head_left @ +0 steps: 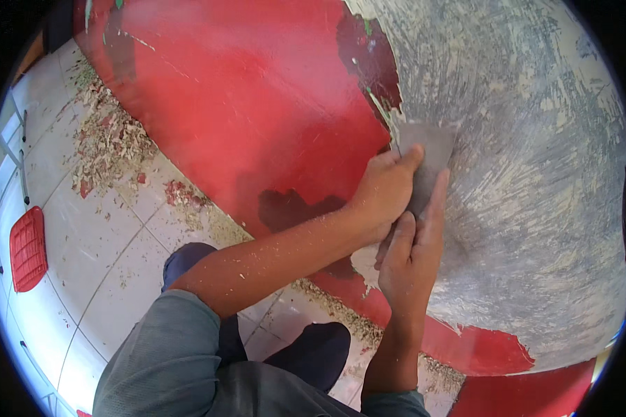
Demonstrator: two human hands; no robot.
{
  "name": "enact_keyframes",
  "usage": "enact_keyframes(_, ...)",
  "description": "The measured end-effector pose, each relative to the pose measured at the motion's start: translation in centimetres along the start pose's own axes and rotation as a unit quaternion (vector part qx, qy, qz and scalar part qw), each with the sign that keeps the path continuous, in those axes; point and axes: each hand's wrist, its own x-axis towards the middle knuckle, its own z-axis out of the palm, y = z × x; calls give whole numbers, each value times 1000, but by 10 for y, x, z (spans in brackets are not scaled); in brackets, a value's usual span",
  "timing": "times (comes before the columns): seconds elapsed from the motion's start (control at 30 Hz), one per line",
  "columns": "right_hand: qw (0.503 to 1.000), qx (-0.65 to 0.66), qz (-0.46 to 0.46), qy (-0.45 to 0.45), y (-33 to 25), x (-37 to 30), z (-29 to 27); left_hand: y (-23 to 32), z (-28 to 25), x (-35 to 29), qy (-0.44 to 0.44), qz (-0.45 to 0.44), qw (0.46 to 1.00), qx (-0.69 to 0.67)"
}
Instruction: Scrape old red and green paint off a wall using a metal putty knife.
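Both hands, left [386, 191] and right [410, 260], clamp fingers on the flat grey metal scraper blade [428, 156]; a slip could gouge the red-painted panel [257, 104].

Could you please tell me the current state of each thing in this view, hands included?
Scraper: gripped by both hands, blade edge pressed on the panel.
Left hand: closed on the scraper.
Right hand: closed on the scraper, fingers along the blade.
Red panel: partly stripped, right side bare grey.
Tiled floor: strewn with paint flakes.
Red stool: standing, untouched.

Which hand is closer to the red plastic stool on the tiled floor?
Left. The left hand grips the scraper on the stool's side; the right hand lies just beyond it, farther away.
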Motion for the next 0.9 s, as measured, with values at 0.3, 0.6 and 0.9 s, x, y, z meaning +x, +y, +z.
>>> enact_keyframes(0.3,999,-35,-12,-4,-3,5,-1,7,7,-2,11,0,1000,-4)
enact_keyframes(0.6,999,-44,9,-4,-10,13,3,12,5,1,2,9,1000,27)
enact_keyframes(0.9,978,-125,-163,35,-10,29,16,30,0,11,53,51,996,58)
